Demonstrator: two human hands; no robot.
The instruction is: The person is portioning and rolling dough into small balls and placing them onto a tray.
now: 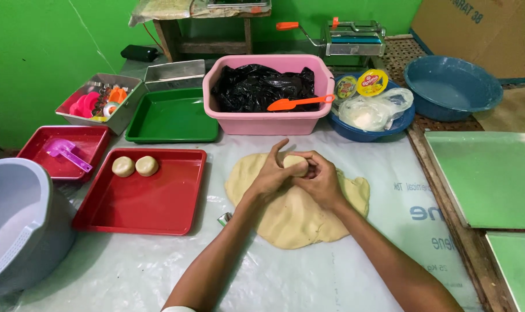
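My left hand (272,173) and my right hand (322,182) are cupped together around a small pale dough ball (296,163), just above a large flattened mass of dough (297,214) lying on a plastic-covered table. Left of the dough mass lies a red tray (144,205) that holds two round dough balls (135,166) side by side in its far left corner.
A pink tub (268,118) with a black bag and an orange scraper stands behind the dough. A green tray (173,118), a second red tray (66,153) with a purple scoop, a grey bucket (14,225), blue bowls (453,86) and green boards (488,176) surround it.
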